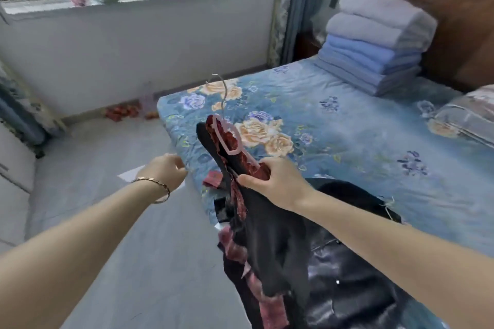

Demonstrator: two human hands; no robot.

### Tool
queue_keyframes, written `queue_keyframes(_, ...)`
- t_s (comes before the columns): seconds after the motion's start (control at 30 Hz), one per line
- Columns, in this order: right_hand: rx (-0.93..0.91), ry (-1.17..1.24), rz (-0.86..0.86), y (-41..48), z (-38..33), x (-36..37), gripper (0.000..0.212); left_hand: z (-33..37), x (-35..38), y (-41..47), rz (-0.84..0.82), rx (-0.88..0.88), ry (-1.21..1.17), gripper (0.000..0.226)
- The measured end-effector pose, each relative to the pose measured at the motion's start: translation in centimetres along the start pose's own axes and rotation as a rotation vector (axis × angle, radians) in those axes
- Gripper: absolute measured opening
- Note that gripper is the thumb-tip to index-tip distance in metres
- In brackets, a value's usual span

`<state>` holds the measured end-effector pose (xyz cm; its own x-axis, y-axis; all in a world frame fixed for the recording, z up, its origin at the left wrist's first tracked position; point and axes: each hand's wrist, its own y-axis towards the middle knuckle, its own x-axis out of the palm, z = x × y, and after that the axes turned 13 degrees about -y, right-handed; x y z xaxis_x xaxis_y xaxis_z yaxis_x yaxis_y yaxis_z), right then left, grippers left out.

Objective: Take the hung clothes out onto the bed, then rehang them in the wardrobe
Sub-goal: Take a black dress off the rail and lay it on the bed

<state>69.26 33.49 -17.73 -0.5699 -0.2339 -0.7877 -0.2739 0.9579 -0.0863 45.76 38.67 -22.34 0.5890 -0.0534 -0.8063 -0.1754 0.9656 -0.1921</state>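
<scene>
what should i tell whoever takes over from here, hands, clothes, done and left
Right hand: closed on a dark garment with red lining, gripped near the collar, on its pink hanger, held up at the bed's near edge.
Left hand: empty, loosely curled, over the floor beside the bed.
Another black garment already lies on the bed by the right forearm.
Done: at least one piece laid out.
Left: lay this one down; rehang in the wardrobe, which is out of view.
</scene>
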Motion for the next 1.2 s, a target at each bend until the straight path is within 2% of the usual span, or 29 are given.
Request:
queue_keyframes(0.1, 0.097, 0.036, 0.080, -2.2, 2.0, 0.8, 0.037, 1.5, 2.5, 1.1, -0.084, 0.086, 0.038, 0.012)
queue_keyframes(0.2, 0.155, 0.075, 0.147, -4.2, 2.3, 0.8, 0.040, 2.6, 4.7, 1.5, -0.175, 0.170, 0.090, 0.012)
queue_keyframes(0.33, 0.222, 0.092, 0.159, -6.3, 3.2, -0.4, 0.038, 3.8, 7.1, 1.7, -0.270, 0.271, 0.194, 0.024)
queue_keyframes(0.43, 0.293, 0.124, 0.180, -7.5, 4.8, -2.3, 0.041, 4.6, 8.6, 2.0, -0.331, 0.317, 0.139, 0.017)
queue_keyframes(0.53, 0.376, 0.137, 0.249, -8.3, 7.7, -4.4, 0.038, 5.9, 10.3, 2.0, -0.370, 0.347, 0.179, 0.020)
queue_keyframes(0.77, 0.570, 0.035, 0.331, -8.1, 21.4, -6.2, 0.031, 9.9, 16.4, 3.2, -0.452, 0.358, 0.287, 0.024)
queue_keyframes(0.83, 0.619, 0.029, 0.329, -7.3, 26.6, -5.7, 0.022, 11.3, 18.9, 4.1, -0.469, 0.344, 0.334, 0.023)
queue_keyframes(1.03, 0.798, -0.092, 0.286, -4.7, 40.6, -1.1, 0.022, 14.7, 27.9, 8.1, -0.459, 0.259, 0.272, 0.027)
queue_keyframes(1.1, 0.802, -0.139, 0.274, -4.0, 44.3, 1.0, 0.022, 16.0, 31.0, 9.6, -0.487, 0.244, 0.266, 0.027)
queue_keyframes(1.2, 0.807, -0.138, 0.343, -3.2, 49.2, 3.3, 0.018, 18.0, 35.7, 11.9, -0.491, 0.232, 0.259, 0.027)
